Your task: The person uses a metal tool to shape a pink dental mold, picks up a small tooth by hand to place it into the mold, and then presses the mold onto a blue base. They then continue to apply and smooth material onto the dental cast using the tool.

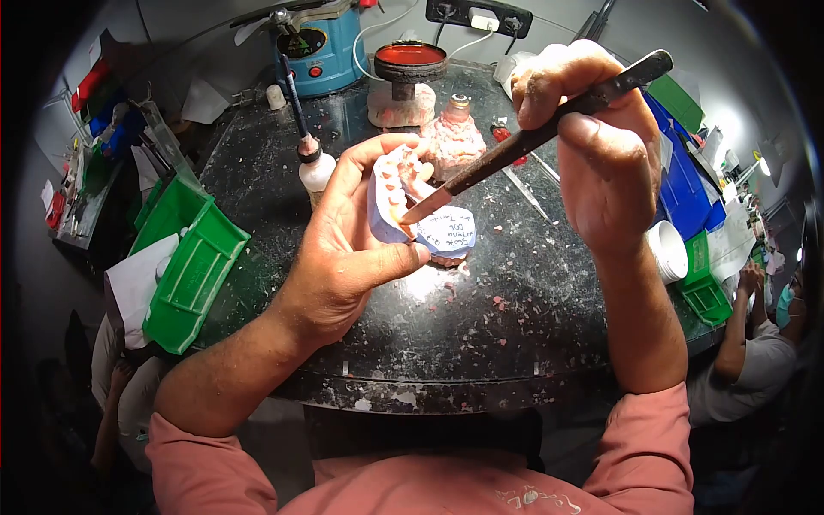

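My left hand (335,249) grips a pale bluish-white dental cast (386,210), tilted so that its row of teeth faces up. In my right hand (601,146) is a wax knife (528,137) with a dark handle, pinched between thumb and fingers. Its blade points down to the left, and the tip meets the orange-tinted inner edge of the cast. Just right of the held cast, a second dental cast (448,233) with handwriting on its flat face lies on the table. My left fingers partly hide the held cast.
Behind my hands stand a wax-coated burner (455,142), a dish of red wax (412,56), a white bottle (318,172) with a brush and a blue machine (322,51). Green bins (193,262) flank the table (481,352), which is strewn with scraps. Another person (755,360) sits at right.
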Demonstrator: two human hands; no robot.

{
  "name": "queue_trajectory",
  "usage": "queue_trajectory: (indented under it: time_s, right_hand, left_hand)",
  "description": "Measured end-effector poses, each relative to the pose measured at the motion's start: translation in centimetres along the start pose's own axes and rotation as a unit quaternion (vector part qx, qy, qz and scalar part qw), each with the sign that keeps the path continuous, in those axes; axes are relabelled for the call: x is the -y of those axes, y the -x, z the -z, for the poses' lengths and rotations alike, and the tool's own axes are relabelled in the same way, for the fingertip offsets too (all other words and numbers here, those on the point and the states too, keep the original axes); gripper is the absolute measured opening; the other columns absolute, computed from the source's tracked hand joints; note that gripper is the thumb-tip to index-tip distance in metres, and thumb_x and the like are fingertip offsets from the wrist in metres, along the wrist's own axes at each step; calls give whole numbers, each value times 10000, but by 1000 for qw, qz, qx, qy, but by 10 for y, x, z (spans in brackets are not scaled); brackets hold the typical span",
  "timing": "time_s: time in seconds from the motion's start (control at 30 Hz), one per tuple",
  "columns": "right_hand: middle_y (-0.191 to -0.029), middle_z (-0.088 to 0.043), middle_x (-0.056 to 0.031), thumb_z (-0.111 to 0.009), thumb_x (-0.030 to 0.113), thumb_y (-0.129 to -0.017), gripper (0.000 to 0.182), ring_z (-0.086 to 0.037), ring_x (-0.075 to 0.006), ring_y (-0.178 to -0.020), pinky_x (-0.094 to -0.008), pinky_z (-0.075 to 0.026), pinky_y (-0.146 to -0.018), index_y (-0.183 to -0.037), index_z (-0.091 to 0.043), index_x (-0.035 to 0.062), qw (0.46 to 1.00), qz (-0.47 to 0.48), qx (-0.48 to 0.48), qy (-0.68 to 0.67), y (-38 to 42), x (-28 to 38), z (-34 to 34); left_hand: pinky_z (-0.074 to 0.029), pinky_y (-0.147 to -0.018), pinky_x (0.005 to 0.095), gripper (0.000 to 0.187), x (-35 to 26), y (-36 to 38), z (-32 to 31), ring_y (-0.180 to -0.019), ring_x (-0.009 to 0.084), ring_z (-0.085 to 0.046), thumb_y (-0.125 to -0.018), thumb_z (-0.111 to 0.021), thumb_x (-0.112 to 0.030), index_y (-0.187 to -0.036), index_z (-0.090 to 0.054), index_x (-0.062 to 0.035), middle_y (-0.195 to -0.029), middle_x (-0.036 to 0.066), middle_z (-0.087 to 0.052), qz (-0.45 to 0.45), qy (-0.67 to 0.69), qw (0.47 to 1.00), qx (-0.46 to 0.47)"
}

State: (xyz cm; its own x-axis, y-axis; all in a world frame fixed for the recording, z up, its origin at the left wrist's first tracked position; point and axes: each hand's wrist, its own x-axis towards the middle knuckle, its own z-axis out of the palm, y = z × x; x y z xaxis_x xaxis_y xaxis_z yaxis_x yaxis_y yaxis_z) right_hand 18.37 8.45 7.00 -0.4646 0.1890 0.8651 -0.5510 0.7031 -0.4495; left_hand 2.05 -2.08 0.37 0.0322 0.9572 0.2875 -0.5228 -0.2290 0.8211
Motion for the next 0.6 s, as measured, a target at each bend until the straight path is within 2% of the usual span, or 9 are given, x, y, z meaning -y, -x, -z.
queue_trajectory:
  time_s: [0.1, 0.23, 0.3, 0.33, 0.4, 0.43, 0.47, 0.53, 0.6]
  right_hand:
    - [-840, -521, -97, -507, 220, -796, 295, -463, -203, -824, -363, -352, -812, -963, -521, -23, 998, -8, 53, -26, -2, -4, 14]
    - [-835, -522, -91, -507, 223, -798, 297, -459, -200, -827, -362, -351, -808, -969, -519, -19, 997, -17, 49, -50, 2, -12, 22]
    - [-853, -520, -94, -505, 230, -799, 301, -452, -190, -826, -360, -349, -807, -971, -517, -17, 999, -33, 25, -11, 0, -5, 16]
    - [-879, -517, -99, -492, 211, -811, 267, -468, -190, -856, -343, -352, -806, -940, -518, -21, 996, -67, -43, -49, 5, -9, 20]
    - [-954, -541, -118, -472, 161, -846, 219, -508, -204, -930, -335, -385, -836, -916, -539, -35, 988, -64, -137, 18, 5, -18, 30]
    - [-1046, -573, -139, -443, 103, -895, 214, -542, -225, -1007, -337, -418, -882, -955, -577, -52, 966, -13, -95, 238, 7, -20, 34]
    - [-942, -646, -84, -505, 109, -928, 186, -619, -166, -869, -284, -479, -840, -997, -626, -14, 972, -53, -174, 152, 8, -33, 37]
    - [-959, -650, -80, -544, 122, -926, 185, -627, -163, -896, -272, -477, -844, -1006, -635, -17, 950, -139, -232, 156, 13, -42, 39]
    - [-987, -659, -72, -574, 111, -917, 167, -627, -158, -909, -265, -471, -858, -1002, -646, -14, 947, -158, -226, 163, 13, -46, 39]
  left_hand:
    - [-213, -1137, 382, 846, 1, 0, 1, -1333, 223, -350, -657, -648, 97, -1394, -261, -53, -1406, 129, -377, 0, -8, 1000, 1]
    - [-222, -1134, 386, 845, 0, 0, 1, -1325, 227, -363, -653, -643, 96, -1392, -261, -54, -1409, 133, -372, -1, -11, 1000, 0]
    - [-227, -1133, 391, 849, -1, 0, 0, -1319, 235, -372, -651, -644, 92, -1393, -259, -55, -1414, 140, -363, 1, -15, 1000, -2]
    - [-237, -1129, 398, 855, -1, 0, 0, -1307, 244, -385, -649, -648, 86, -1394, -256, -63, -1415, 149, -355, 6, -18, 1000, -2]
    - [-247, -1126, 404, 861, -2, 0, -2, -1296, 252, -397, -647, -651, 79, -1396, -253, -70, -1415, 159, -346, 10, -20, 1000, -3]
    - [-250, -1125, 410, 865, -2, 0, -4, -1286, 258, -407, -649, -657, 70, -1397, -250, -78, -1409, 164, -347, 14, -17, 1000, 0]
    - [-253, -1124, 415, 869, -3, 1, -4, -1277, 264, -416, -651, -663, 61, -1399, -247, -86, -1403, 169, -347, 18, -15, 1000, 3]
    - [-267, -1118, 408, 837, -1, 1, -2, -1263, 248, -422, -668, -662, 63, -1391, -271, -93, -1372, 157, -375, 18, -7, 1000, 11]
    - [-281, -1110, 399, 800, -1, 1, -3, -1252, 232, -426, -685, -663, 64, -1381, -296, -82, -1351, 147, -394, 53, -10, 999, 0]
